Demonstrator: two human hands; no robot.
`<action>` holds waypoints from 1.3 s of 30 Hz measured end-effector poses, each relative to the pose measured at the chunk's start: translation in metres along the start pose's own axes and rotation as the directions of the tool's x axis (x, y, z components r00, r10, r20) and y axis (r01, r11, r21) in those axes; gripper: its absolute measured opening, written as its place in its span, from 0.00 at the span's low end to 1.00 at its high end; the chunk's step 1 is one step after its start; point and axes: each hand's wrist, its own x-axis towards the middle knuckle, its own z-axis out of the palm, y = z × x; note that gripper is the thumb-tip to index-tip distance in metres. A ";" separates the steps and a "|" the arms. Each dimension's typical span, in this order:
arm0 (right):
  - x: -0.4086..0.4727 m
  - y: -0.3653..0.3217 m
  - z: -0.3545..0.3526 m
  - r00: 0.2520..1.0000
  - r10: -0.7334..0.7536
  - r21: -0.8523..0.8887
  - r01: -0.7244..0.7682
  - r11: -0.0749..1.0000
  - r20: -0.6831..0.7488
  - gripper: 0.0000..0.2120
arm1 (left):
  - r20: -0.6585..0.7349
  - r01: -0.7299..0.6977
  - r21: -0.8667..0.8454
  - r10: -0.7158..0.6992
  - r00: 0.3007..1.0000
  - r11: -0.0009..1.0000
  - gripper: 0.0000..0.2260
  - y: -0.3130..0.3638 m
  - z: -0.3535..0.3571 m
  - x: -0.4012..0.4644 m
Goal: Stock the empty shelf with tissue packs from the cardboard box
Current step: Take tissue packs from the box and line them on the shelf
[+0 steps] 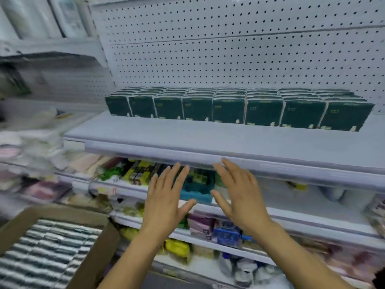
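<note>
Dark green tissue packs [235, 108] stand in several rows along the back of the white shelf [187, 138], against the pegboard. The shelf's front strip is bare. Below its front edge, my left hand [166, 199] and my right hand [239, 192] hover side by side with straight, spread fingers, palms facing each other, holding nothing. At the lower left, the open cardboard box [98, 243] holds several more tissue packs [41, 253], seen edge-on as green and white stripes.
The white pegboard [229, 49] backs the shelf. Lower shelves [291, 224] carry mixed small goods, among them a blue basket [195, 193] just behind my hands. Soft white packages [31, 147] fill the unit to the left.
</note>
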 end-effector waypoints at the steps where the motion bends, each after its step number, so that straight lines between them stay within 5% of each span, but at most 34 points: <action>1: 0.002 -0.019 0.012 1.000 0.003 0.004 -0.004 1.000 0.022 0.27 | 0.025 0.029 0.009 -0.029 0.999 1.000 0.36 -0.020 -0.004 -0.013; 18: 0.007 -0.348 0.190 0.927 -0.047 0.182 -0.023 0.983 0.371 0.20 | 0.262 0.382 0.080 -0.389 0.883 0.921 0.36 -0.345 -0.082 -0.257; 28: 0.020 -0.399 0.294 0.749 -0.125 0.189 -0.001 0.982 0.651 0.18 | 0.478 0.608 0.058 -0.557 0.679 0.792 0.34 -0.433 -0.037 -0.318; 39: 0.080 -0.396 0.430 0.525 -0.132 0.146 0.015 0.989 0.841 0.17 | 0.694 0.740 -0.018 -0.524 0.494 0.673 0.29 -0.527 0.078 -0.272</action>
